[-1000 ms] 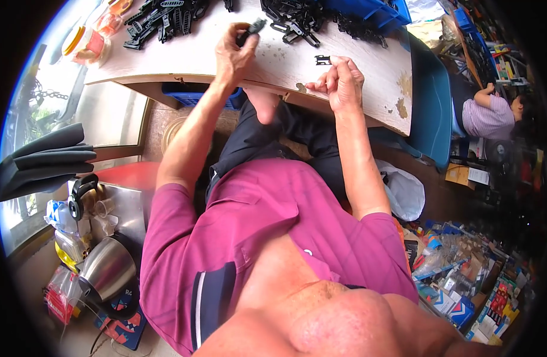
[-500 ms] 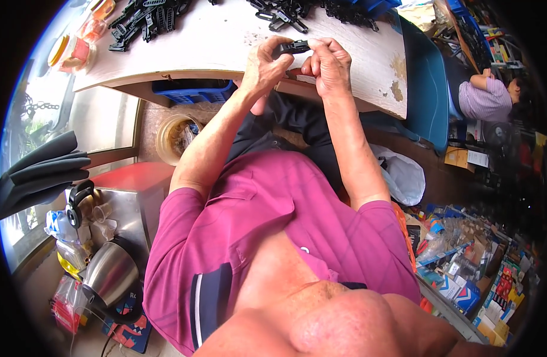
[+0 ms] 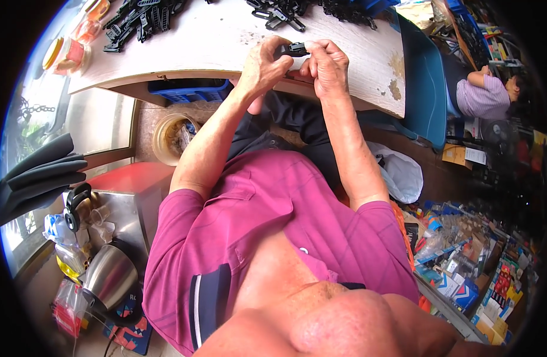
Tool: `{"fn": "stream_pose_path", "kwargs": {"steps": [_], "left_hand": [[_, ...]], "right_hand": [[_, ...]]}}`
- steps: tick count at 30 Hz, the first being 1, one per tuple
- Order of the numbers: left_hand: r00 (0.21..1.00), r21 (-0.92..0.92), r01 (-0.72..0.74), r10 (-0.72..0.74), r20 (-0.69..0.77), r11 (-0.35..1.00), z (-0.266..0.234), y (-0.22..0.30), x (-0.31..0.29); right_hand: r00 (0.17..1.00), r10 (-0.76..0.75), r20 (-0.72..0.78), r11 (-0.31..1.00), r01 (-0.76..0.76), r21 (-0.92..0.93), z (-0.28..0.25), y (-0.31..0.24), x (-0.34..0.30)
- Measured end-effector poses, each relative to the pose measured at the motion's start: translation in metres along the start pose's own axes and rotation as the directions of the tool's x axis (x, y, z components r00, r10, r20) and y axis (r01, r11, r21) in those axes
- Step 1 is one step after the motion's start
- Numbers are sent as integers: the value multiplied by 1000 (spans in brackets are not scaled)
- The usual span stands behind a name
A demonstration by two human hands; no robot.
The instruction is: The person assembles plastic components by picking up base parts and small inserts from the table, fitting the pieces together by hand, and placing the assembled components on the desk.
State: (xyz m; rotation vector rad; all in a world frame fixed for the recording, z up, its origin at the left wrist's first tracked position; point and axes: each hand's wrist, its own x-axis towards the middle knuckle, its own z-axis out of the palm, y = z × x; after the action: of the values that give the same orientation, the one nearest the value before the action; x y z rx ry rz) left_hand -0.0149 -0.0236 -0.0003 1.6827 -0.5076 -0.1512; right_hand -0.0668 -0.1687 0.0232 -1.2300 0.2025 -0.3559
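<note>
Fingertips of left hand [image 3: 262, 64] and right hand [image 3: 325, 64] pinching one small black clip [image 3: 296, 49] between them, above the near edge of the table [image 3: 214, 41]. More black clips heaped far left [image 3: 136, 21] and far centre [image 3: 279, 11]. Under the table, a blue crate [image 3: 187, 93], contents hidden; left of the knees, a round tub [image 3: 173, 138] holding small mixed bits. Nearer left, a steel kettle [image 3: 110, 276].

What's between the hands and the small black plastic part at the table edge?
Nothing visible. Both the left hand and the right hand already pinch the black plastic part between them, above the table edge. The piles of black parts lie farther back.
</note>
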Motion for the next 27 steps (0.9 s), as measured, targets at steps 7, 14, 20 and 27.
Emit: {"fn": "stream_pose_path", "kwargs": {"steps": [7,14,20,27], "left_hand": [[999,42,-45,44,19,998,-1,8,1],[999,-49,-30,29,-22,998,3,19,0],[984,-228,3,-43,-174,974,7,8,-1],[972,-520,66,-171,-158,852,-1,10,0]], "right_hand": [[1000,19,-25,999,-18,27,2,4,-1],[998,23,-53,999,-25,-40,3,4,0],[994,86,-61,989,-93,-116,9,1,5],[942,221,-254,916,-290,-276,5,-11,39]]}}
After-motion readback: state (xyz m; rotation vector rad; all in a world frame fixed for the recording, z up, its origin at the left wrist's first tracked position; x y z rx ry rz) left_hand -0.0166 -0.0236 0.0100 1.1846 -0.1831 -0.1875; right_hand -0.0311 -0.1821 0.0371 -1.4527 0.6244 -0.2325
